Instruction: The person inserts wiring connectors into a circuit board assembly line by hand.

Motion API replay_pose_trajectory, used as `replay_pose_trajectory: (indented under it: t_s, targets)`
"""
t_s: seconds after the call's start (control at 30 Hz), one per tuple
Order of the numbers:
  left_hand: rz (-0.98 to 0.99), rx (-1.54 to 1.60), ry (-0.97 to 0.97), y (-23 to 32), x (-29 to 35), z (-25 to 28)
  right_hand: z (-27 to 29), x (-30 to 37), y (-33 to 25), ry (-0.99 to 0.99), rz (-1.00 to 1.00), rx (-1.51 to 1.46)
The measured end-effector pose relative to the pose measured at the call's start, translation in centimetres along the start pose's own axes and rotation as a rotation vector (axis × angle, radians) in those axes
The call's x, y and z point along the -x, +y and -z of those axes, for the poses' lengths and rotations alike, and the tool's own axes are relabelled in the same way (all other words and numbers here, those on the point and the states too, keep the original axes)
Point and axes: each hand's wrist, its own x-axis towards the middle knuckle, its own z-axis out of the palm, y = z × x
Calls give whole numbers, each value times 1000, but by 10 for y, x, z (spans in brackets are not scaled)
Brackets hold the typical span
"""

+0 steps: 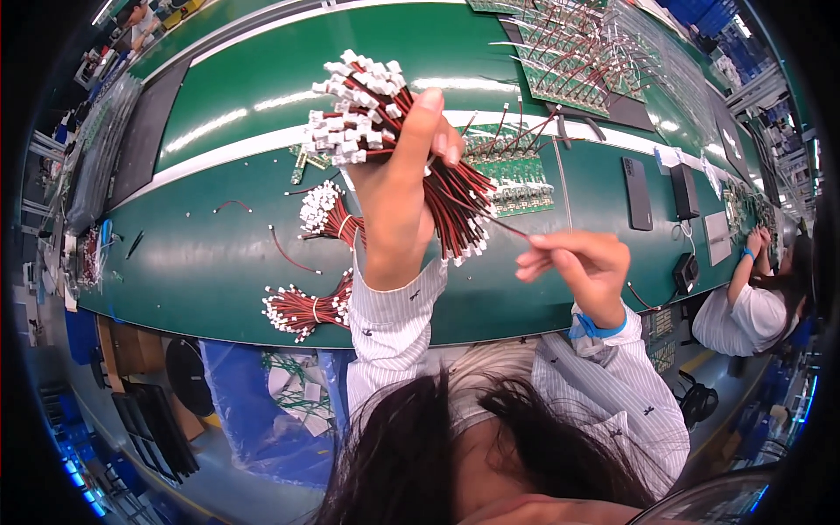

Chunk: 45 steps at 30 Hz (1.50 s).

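Observation:
My left hand (398, 197) is raised over the green bench, closed around a thick bundle of red-and-black cables (459, 210) with white plug connectors at both ends. To its right, my right hand (591, 267) pinches the end of a single cable (507, 228) that stretches out from the bundle. The fingertips hide that cable's tip. Behind the bundle, partly covered by it, lies a panel of green circuit boards (525, 188) with some cables standing up from it. Two more tied cable bundles lie left of my left forearm, one farther (325, 214) and one nearer (306, 311).
Loose cables (293, 254) lie on the bench (184, 262) at left. A dark phone (637, 194) and black boxes (685, 191) lie at right. Wired boards (560, 79) stand on the far green surface. A co-worker (744, 315) sits at far right. A blue-lined bin (236, 420) stands below the bench.

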Motion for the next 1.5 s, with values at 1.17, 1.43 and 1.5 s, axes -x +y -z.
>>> replay_pose_trajectory:
  t_s: [1.17,1.43,1.5]
  targets:
    - [-278,-108,192,35,-12,33,-38,-13,144,25,-274,526]
    - [-301,-64,181,35,-9,30,-32,-14,157,-83,58,646]
    - [-277,-57,202,30,-10,30,-33,-13,153,-128,84,756]
